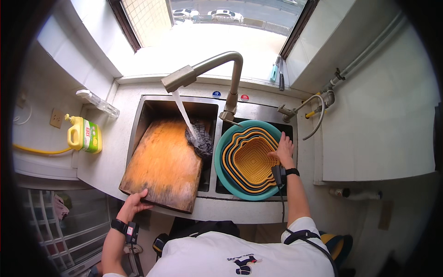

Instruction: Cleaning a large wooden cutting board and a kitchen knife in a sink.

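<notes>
A thick wooden cutting board (162, 155) leans in the left sink basin (138, 114), its near end jutting over the counter's front edge. My left hand (133, 204) grips that near edge at its left corner, thumb on top. Water runs from the faucet (180, 79) onto a wet grey cloth (200, 141) at the board's far right side. Over the right basin sits a round teal tub (219, 162) holding nested yellow and dark colanders (254, 159). My right hand (284, 150) clasps the tub and colanders at their right rim, thumb inside the top colander.
On the left counter stand a yellow detergent jug (84, 135) and a clear spray bottle (98, 104), which lies tilted. A knife (281, 76) and a teal-handled tool (274, 72) rest by the window. A smaller tap (287, 112) with a hose stands at the right.
</notes>
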The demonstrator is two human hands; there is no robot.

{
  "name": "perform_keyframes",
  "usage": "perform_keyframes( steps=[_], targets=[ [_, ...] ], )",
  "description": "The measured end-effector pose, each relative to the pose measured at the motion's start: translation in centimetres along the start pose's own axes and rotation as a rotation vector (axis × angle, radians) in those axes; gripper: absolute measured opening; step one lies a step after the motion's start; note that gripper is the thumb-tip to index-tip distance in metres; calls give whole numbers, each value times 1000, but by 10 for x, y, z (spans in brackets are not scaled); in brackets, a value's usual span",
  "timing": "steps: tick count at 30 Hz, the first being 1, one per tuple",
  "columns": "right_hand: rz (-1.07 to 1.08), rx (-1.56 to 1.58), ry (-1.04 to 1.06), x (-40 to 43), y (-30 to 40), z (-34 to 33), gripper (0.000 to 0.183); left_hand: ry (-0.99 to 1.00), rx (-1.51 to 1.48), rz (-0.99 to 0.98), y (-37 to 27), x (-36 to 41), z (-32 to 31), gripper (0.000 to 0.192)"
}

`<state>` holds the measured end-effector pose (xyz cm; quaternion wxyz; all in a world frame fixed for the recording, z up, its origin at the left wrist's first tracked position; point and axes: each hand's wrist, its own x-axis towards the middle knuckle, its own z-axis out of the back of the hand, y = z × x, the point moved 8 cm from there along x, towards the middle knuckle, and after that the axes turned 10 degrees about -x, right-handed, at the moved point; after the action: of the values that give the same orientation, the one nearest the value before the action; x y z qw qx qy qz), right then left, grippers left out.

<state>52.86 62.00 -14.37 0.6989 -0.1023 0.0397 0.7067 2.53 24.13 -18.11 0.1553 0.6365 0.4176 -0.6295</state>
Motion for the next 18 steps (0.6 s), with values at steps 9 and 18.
perform_keyframes(
  steps=[9, 18],
  targets=[
    [35, 364, 278, -4, -35, 15, 51, -249, 506, -55, -27, -57, -15, 67],
    [-300, 715, 102, -116, -113, 51, 47, -551, 1203, -561, -96, -43, -10, 105]
  ],
)
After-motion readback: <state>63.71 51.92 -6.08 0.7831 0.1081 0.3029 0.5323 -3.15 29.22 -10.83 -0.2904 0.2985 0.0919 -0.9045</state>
